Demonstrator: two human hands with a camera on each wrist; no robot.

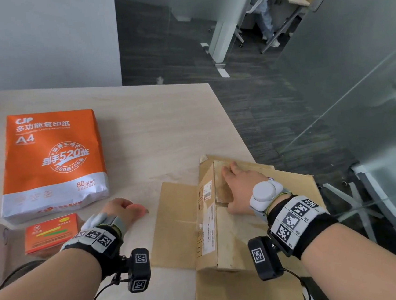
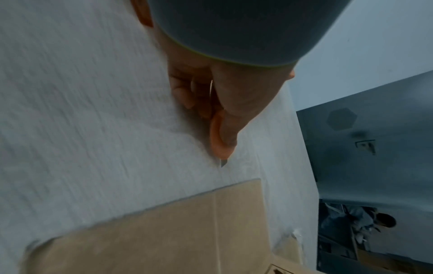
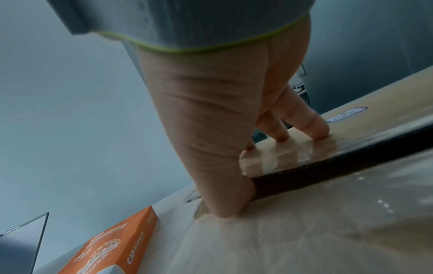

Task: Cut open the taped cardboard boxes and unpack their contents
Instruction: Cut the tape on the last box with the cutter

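A pale wood-grain table [image 1: 160,129] bears an orange A4 paper ream [image 1: 51,160], a small orange box [image 1: 50,232] and a cardboard box [image 1: 215,233].

Both my forearms bare. Black wrist cuffs, each topped with white panels printed with black square fiducial codes. Black camera block hangs under each wrist, same codes on its faces, thin black cable trailing back. Right hand [image 1: 241,189]: round white puck on the back. Left hand [image 1: 120,210]: white module, grey strap edged in yellow-green.

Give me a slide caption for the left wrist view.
Left hand holds an orange box cutter, blade out.
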